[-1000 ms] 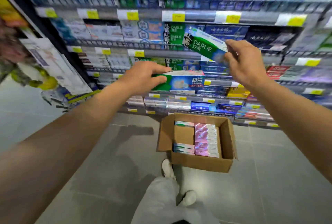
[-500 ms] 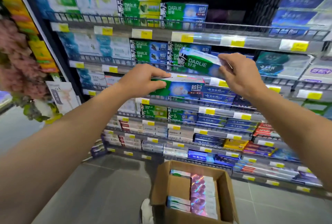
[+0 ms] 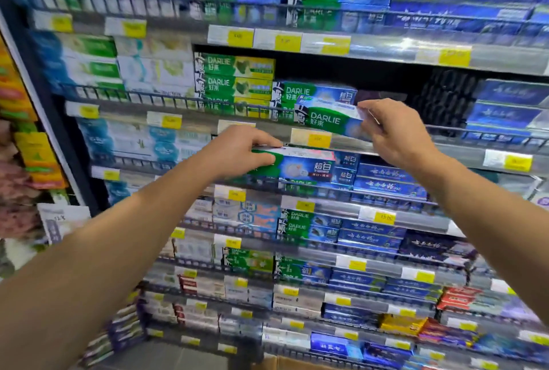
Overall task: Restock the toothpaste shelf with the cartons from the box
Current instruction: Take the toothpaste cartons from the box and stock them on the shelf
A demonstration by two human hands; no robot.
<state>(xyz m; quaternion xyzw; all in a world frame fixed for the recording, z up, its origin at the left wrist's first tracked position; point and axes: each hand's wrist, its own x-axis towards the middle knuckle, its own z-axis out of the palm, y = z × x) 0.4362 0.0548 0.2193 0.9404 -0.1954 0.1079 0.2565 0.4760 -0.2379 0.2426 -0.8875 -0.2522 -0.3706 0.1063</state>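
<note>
Right hand [image 3: 395, 135] grips a Darlie carton [image 3: 326, 121] beside the shelf gap [image 3: 386, 84], left hand [image 3: 237, 150] clamps another carton [image 3: 300, 165] below; best slide it in level.

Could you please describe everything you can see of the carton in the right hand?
The Darlie carton is a long green, white and pale-blue box that looks like glossy card, printed with a top-hatted figure at its left end. The right hand pinches its right end, holding it tilted before the shelf rail, in front of matching cartons.
</note>
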